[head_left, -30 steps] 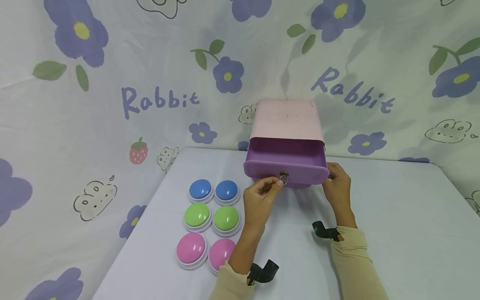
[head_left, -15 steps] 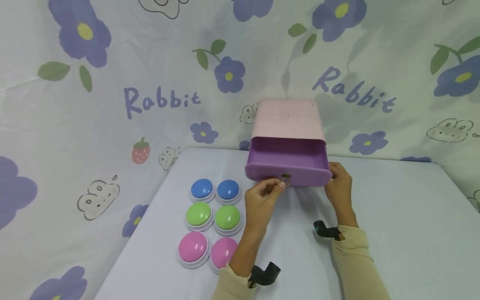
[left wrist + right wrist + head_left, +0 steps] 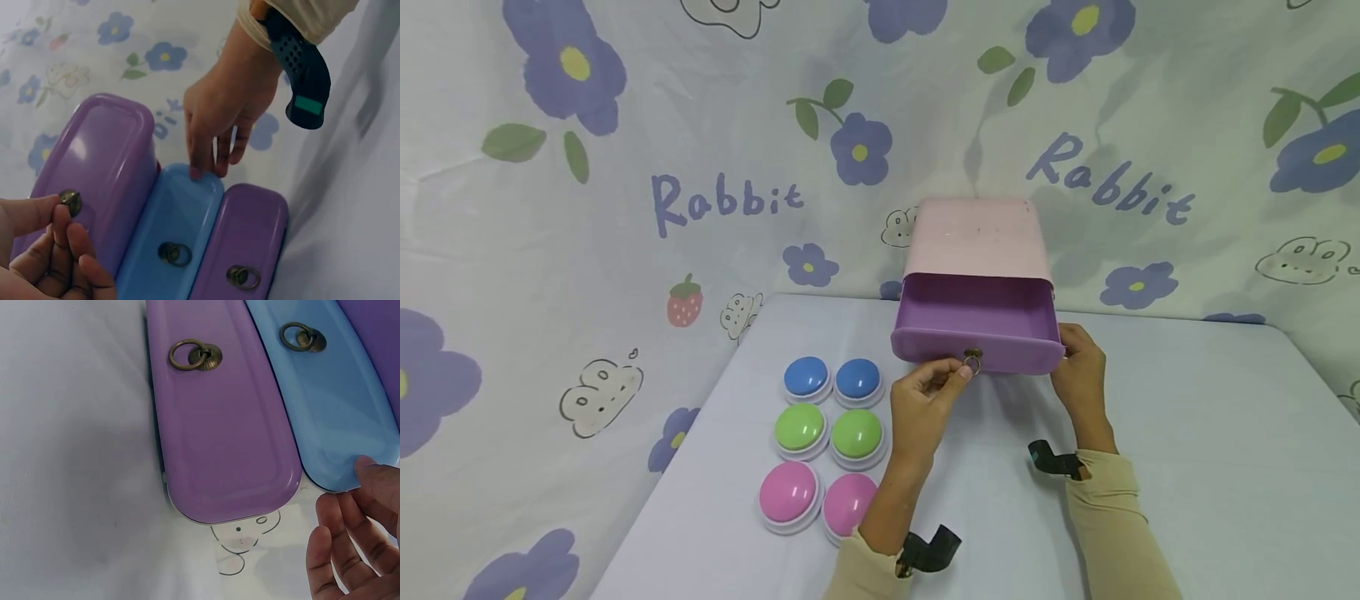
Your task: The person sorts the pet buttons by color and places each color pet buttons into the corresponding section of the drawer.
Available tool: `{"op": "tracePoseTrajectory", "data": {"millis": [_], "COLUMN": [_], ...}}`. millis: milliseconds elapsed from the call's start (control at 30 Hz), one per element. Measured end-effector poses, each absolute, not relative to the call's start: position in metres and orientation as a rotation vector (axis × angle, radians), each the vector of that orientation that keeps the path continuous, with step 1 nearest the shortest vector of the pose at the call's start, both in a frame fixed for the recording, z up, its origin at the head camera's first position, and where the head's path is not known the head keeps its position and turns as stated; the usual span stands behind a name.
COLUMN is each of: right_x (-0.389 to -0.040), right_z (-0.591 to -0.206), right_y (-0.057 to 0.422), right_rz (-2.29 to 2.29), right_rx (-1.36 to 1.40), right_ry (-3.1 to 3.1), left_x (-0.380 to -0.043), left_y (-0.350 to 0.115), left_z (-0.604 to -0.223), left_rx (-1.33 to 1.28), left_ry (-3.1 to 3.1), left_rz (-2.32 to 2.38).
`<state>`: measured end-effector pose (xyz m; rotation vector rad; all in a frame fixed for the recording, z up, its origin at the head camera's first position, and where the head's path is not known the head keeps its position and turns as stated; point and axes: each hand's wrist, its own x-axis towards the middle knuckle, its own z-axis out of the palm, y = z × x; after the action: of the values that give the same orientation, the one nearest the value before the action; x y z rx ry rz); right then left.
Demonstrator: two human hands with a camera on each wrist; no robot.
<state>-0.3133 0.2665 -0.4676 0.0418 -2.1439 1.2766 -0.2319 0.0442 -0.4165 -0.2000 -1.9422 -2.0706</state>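
Note:
A small drawer cabinet (image 3: 977, 237) with a pale pink top stands at the back of the table. Its top purple drawer (image 3: 1015, 354) is pulled out, and the part of its inside that shows holds nothing. My left hand (image 3: 917, 417) pinches the brass ring pull (image 3: 972, 364) on that drawer's front between thumb and finger. At the cabinet's right side, my right hand (image 3: 1081, 375) grips the edge, its thumb on the end of the blue middle drawer (image 3: 344, 412) and its fingers along the side. The lower purple drawer (image 3: 231, 444) is closed.
Left of my left forearm, round push buttons stand in pairs: blue (image 3: 806, 377), green (image 3: 799, 427) and pink (image 3: 787, 492). My left forearm partly covers one pink button (image 3: 848, 502). A flower-printed curtain (image 3: 730, 267) hangs behind the white table (image 3: 1210, 433).
The top drawer has come slightly further out toward me, with my left hand on its ring. My right hand stays at the cabinet's side. The head view has shifted a little.

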Motion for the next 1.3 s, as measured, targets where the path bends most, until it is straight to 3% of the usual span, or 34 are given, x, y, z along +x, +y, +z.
{"op": "tracePoseTrajectory", "data": {"millis": [400, 700, 1000, 1300], "right_x": [-0.313, -0.311, -0.313, -0.312], "right_z": [-0.474, -0.469, -0.46, -0.464], "right_y": [0.256, 0.257, 0.262, 0.255], "right_rz": [1.261, 1.231, 1.208, 1.241], "right_rx": [0.095, 0.033, -0.011, -0.006], "right_ry": [-2.114, -2.11, -2.105, -2.086], "left_x": [-0.218, -0.185, -0.152, -0.128], "left_y": [0.029, -0.046, -0.134, -0.173], "left_z": [-0.433, -0.449, -0.474, -0.486], "left_rx": [-0.216, -0.388, -0.042, 0.161], "left_ry": [-2.019, -2.212, -2.271, -2.539], "left_rz": [-2.05, -1.557, -1.322, -1.24]}}
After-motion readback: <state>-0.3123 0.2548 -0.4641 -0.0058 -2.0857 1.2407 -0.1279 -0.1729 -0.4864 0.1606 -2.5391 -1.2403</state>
